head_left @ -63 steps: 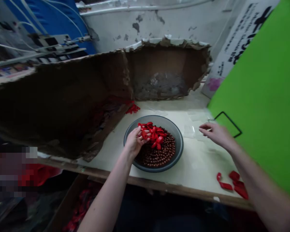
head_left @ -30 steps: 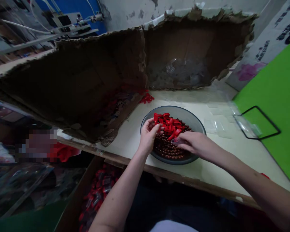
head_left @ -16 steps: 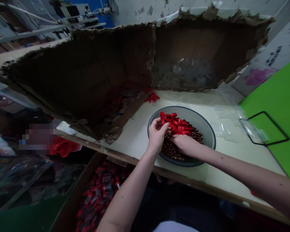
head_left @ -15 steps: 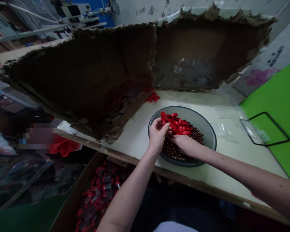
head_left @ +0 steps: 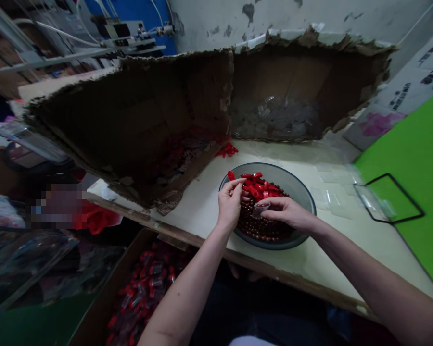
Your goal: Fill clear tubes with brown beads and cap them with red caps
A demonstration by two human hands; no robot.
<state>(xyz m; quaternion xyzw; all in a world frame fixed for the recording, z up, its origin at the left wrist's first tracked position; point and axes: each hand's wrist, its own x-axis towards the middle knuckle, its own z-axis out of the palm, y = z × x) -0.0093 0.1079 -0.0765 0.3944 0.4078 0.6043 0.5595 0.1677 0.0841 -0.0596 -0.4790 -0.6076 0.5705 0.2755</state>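
Note:
A grey basin [head_left: 305, 190] on the table holds strands of shiny brown beads [head_left: 261, 231]. A pile of red plastic pieces [head_left: 261, 187] lies on top of the beads. My left hand [head_left: 230, 205], at the basin's left side, is closed on a red plastic piece [head_left: 231, 176] whose rounded end sticks up past the fingers. Above the beads, my right hand [head_left: 290, 212] pinches a small clear plastic cup [head_left: 261, 208], its open end facing up. Something brown shows at the cup's mouth; how full it is I cannot tell.
Behind the basin stands a torn cardboard box [head_left: 187, 96] with red pieces and clear plastic cups inside. A green panel [head_left: 418, 158] and a black wire frame [head_left: 393, 221] are at the right. Below the table edge, a carton [head_left: 144, 288] holds many red-and-clear items.
My right hand came from the table on the right into the basin, dipped the clear cup among the beads, and has now lifted it. My left hand has tilted its red piece leftward.

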